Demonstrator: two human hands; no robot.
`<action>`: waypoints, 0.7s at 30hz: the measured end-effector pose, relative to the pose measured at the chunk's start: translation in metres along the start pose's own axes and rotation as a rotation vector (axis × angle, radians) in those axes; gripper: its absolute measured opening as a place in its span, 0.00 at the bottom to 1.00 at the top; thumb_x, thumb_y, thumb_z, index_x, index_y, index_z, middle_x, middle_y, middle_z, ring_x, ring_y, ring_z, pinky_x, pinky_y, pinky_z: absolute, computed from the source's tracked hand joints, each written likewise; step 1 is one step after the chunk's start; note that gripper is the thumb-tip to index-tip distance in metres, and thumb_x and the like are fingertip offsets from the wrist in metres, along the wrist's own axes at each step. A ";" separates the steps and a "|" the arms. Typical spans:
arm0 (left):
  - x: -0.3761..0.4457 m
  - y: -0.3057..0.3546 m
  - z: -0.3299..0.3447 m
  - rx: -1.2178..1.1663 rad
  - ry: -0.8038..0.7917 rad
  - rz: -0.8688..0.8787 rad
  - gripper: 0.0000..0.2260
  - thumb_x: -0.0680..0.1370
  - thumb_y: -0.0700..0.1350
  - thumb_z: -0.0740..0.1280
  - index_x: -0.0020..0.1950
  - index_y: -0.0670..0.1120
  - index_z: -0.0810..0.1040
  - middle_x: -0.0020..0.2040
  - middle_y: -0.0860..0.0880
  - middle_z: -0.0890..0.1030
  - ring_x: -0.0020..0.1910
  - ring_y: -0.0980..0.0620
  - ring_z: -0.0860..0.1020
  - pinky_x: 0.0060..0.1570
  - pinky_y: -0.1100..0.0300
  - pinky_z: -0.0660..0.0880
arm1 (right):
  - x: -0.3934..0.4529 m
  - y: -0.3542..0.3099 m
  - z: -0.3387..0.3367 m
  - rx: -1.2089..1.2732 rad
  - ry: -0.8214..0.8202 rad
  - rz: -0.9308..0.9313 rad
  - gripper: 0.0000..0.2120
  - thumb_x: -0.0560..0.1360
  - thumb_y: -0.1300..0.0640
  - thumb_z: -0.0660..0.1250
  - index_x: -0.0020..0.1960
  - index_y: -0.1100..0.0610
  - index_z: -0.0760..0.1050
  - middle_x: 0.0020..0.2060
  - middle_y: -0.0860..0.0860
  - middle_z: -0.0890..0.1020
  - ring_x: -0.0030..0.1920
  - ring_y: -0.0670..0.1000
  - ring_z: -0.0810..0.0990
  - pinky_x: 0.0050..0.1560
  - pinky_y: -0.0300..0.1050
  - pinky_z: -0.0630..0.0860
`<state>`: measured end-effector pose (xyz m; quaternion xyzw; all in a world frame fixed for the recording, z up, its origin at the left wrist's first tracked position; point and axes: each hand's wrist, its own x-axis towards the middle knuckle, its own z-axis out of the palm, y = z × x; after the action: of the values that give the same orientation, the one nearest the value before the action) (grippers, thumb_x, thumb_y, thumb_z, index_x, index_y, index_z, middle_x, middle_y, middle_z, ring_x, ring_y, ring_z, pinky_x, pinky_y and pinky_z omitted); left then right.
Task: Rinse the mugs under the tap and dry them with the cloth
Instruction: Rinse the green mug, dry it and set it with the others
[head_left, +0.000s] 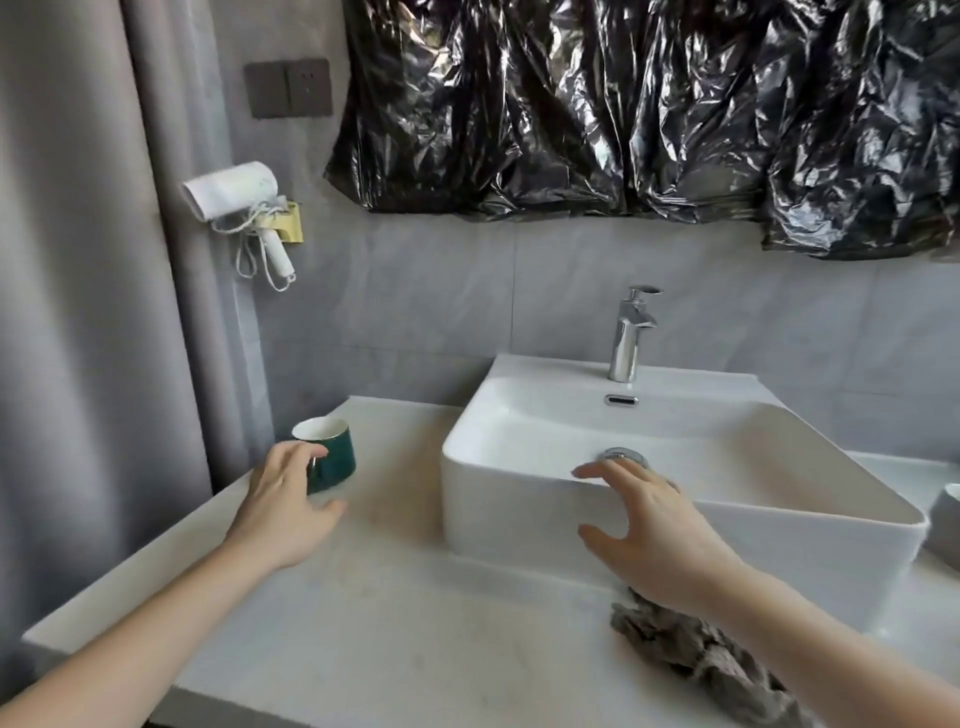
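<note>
A dark green mug (332, 457) with a white inside stands upright on the counter to the left of the basin. My left hand (285, 504) touches its near side, fingers curled by the handle and thumb spread; the grip is not closed. My right hand (644, 525) hovers open over the front rim of the white basin (519, 499). A crumpled grey cloth (691, 649) lies on the counter under my right forearm. The chrome tap (628, 332) stands behind the basin with no water running. A second mug (948, 514) shows partly at the right edge.
The pale stone counter (363, 597) runs from the left wall to the right edge. A white hair dryer (244, 208) hangs on the wall at the left. Black plastic sheeting (623, 104) covers the wall above the tap. A grey curtain (78, 312) hangs at the far left.
</note>
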<state>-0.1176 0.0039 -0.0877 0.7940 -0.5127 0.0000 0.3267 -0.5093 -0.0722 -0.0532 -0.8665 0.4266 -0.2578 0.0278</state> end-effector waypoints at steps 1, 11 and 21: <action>0.006 -0.008 0.001 -0.023 0.011 -0.039 0.29 0.74 0.47 0.75 0.73 0.49 0.70 0.72 0.49 0.68 0.72 0.44 0.69 0.68 0.52 0.68 | 0.005 -0.005 0.007 -0.038 -0.026 -0.001 0.27 0.75 0.43 0.69 0.73 0.41 0.68 0.69 0.38 0.74 0.72 0.46 0.71 0.71 0.41 0.59; 0.059 -0.023 0.024 -0.336 -0.049 -0.362 0.09 0.74 0.48 0.72 0.45 0.44 0.77 0.40 0.47 0.81 0.43 0.43 0.79 0.40 0.56 0.70 | 0.010 -0.023 0.034 -0.340 -0.104 0.040 0.37 0.72 0.32 0.60 0.78 0.41 0.56 0.65 0.42 0.69 0.69 0.50 0.67 0.72 0.47 0.55; 0.081 0.006 0.033 -1.034 0.027 -0.675 0.13 0.84 0.40 0.63 0.67 0.38 0.77 0.53 0.40 0.80 0.53 0.44 0.79 0.61 0.51 0.78 | 0.009 -0.032 0.028 -0.320 -0.137 0.054 0.36 0.73 0.34 0.61 0.77 0.42 0.56 0.64 0.44 0.68 0.68 0.53 0.67 0.73 0.50 0.57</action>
<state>-0.0952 -0.0807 -0.0838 0.6511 -0.1625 -0.3419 0.6579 -0.4686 -0.0641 -0.0650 -0.8636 0.4825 -0.1260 -0.0743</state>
